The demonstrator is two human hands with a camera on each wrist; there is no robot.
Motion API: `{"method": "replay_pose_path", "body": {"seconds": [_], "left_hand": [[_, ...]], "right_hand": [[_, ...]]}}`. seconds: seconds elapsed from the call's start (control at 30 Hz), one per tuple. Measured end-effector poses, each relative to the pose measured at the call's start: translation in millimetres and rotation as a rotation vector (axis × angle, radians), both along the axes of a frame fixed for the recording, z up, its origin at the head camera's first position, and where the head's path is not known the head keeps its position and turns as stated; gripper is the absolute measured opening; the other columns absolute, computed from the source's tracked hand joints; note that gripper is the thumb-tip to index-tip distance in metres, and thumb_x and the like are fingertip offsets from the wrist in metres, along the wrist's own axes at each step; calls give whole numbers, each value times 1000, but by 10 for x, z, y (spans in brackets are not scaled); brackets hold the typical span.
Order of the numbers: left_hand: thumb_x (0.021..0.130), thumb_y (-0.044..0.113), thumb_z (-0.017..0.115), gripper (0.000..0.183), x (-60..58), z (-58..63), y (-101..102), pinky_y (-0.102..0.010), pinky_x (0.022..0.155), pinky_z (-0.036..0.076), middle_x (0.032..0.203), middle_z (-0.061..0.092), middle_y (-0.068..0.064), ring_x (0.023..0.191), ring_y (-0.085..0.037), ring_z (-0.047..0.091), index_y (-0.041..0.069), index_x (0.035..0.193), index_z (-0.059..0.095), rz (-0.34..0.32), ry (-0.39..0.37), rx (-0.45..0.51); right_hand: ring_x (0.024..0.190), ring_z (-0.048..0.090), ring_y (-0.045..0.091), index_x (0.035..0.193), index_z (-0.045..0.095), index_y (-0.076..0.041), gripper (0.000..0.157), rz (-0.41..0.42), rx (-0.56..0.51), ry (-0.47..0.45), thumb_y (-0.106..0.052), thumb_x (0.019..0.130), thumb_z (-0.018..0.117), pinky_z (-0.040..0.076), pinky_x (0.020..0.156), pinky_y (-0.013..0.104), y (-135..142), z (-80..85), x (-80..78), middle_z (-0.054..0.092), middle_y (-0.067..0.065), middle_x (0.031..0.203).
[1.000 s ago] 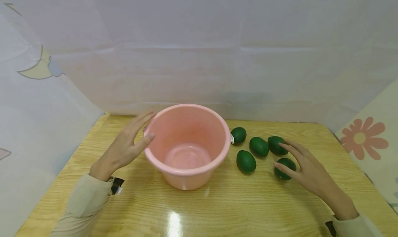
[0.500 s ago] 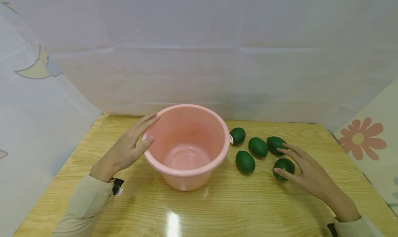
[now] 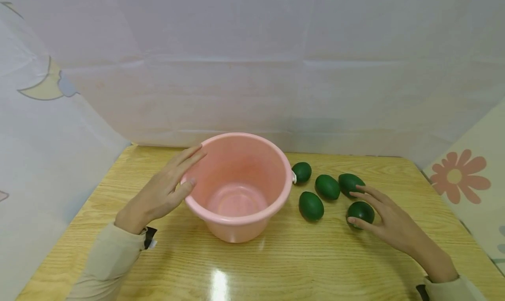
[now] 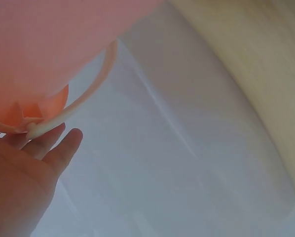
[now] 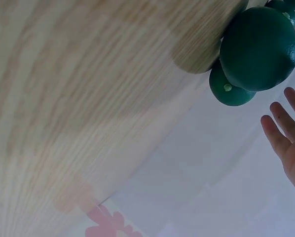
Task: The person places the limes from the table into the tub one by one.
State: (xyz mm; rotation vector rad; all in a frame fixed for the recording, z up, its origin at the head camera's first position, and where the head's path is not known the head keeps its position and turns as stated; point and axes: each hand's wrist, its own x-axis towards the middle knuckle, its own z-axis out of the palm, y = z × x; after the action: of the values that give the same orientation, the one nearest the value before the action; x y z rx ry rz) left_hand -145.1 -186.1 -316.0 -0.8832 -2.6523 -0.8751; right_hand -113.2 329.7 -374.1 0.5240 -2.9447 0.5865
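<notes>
A pink plastic bucket (image 3: 236, 220) stands upright near the middle of the table. My left hand (image 3: 159, 193) is at the left side of its rim, fingers fairly straight; in the left wrist view the hand's fingers (image 4: 63, 153) lie by the bucket's pale handle (image 4: 91, 89). To the right, my right hand (image 3: 390, 222) is spread over the nearest dark green avocado (image 3: 360, 213), its fingers loosely bent and not closed round it. The right wrist view has that avocado (image 5: 260, 49) a little apart from the visible fingers (image 5: 276, 136).
Several more avocados lie between the bucket and my right hand: one by the rim (image 3: 302, 172), a front one (image 3: 311, 206), a middle one (image 3: 328, 187) and a back one (image 3: 350, 184). The wooden table (image 3: 276, 266) meets a pale cloth backdrop (image 3: 252, 73) behind.
My left hand has shifted slightly right and farther over the bucket's rim. My right hand hovers almost unmoved over the near avocado, its fingertips slightly lower in the view.
</notes>
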Motion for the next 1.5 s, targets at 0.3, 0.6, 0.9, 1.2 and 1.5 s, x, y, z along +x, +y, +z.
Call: {"method": "replay_pose_path", "body": {"seconds": [0.3,0.6,0.9,1.2,1.5], "left_hand": [[98,17,49,58,-26,-56,6,-63,112,32,164,27,-3,150,-30,28,19,155,36,-7,58,16],[100,19,46,55,-14,-82,-4,-62,111,34,164,27,-3,151,-27,27,18,154,38,-18,64,51],[97,14,46,55,-40,-136,8,-62,112,31,162,31,-6,150,-29,29,13,152,41,-37,92,110],[96,14,46,55,-48,-172,30,-49,119,28,161,32,-10,148,-30,31,11,151,42,-50,111,152],[97,16,45,54,-39,-178,28,-61,114,30,162,31,-8,149,-30,30,12,151,42,-35,88,157]], "right_hand": [[132,39,53,142,52,-14,63,19,-60,-67,-37,88,74,38,89,74,13,-35,23,40,22,150],[132,40,54,142,51,-10,65,1,-51,-114,-40,88,73,37,88,76,22,-37,30,42,24,149],[130,42,53,141,52,-10,65,4,-85,-139,-38,87,74,38,89,75,69,-74,38,45,23,146],[130,43,53,139,54,-8,64,11,-114,-131,-34,85,77,39,89,73,154,-116,34,45,22,145],[129,43,54,139,53,-7,66,19,-105,-142,-35,84,78,39,89,74,178,-133,6,45,23,144]]}}
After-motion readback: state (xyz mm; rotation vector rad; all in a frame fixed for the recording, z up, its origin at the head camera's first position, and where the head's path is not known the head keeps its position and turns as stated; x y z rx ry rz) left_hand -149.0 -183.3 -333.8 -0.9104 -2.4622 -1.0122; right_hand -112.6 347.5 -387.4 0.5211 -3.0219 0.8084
